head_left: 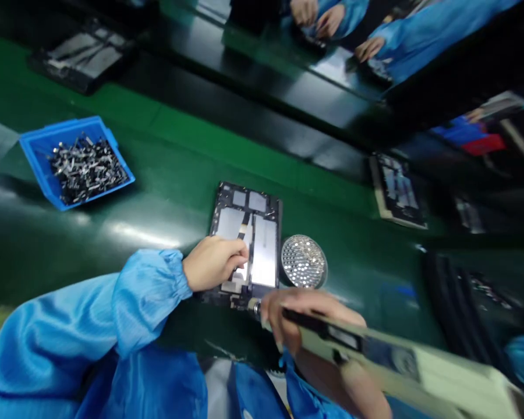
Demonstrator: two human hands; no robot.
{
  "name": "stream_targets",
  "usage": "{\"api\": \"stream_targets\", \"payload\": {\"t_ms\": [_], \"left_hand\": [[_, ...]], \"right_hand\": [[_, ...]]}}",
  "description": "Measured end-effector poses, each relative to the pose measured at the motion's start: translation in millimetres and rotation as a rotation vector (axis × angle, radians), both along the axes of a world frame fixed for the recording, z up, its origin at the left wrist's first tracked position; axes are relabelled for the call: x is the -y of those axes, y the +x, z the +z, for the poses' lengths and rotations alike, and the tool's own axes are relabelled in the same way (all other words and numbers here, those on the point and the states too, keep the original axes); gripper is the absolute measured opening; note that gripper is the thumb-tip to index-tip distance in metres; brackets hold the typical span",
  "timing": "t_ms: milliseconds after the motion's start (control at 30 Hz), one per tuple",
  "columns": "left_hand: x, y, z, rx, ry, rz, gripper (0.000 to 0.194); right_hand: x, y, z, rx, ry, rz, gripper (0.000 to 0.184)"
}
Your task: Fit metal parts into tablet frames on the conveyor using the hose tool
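Observation:
An opened tablet [265,247] lies on the green bench in front of me, its pale battery panels and ribbon cable showing. Over its lower left half is my left hand [213,261], fingers pinched together; whatever is between them is hidden. My right hand [308,308] grips a pale electric screwdriver [419,364], held low and slanted, its metal nose at the tablet's bottom edge. The driver's tip and any screw beneath it cannot be made out. Just right of the tablet sits a round dish [325,270] of small shiny screws.
A blue bin [43,174] of small dark and metallic parts stands at the left. Other opened tablets [399,189] lie at the right and far left. Across the bench, co-workers' hands [329,20] and blue sleeves are at work. The right side is blurred.

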State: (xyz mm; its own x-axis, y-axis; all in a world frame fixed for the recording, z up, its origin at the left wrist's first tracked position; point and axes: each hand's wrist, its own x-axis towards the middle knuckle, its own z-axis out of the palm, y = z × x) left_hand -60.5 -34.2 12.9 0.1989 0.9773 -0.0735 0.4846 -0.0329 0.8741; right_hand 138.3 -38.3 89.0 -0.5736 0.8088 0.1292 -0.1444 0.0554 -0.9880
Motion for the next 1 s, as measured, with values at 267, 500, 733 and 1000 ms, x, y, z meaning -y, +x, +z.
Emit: {"api": "stream_targets", "payload": {"t_ms": [267, 500, 733, 1000], "left_hand": [[-15.2, -21.8, 6.6, 0.232, -0.039, -0.022, 0.023], [-50.1, -53.7, 18.5, -0.024, 0.318, 0.229, 0.027], [-49.9, -62.3, 17.0, 0.013, 0.177, 0.325, 0.029], [-53.5, -53.6, 20.2, 0.254, -0.005, 0.405, 0.039]], "right_hand": [[-58.2, 33.4, 5.8, -0.225, 0.223, -0.458, 0.039], [-104.9, 34.6, -43.9, -0.289, 0.125, -0.71, 0.036], [-104.4, 27.6, -50.6, -0.244, 0.103, -0.802, 0.036], [-108.6, 26.6, -59.4, -0.265, 0.136, -0.818, 0.032]]}}
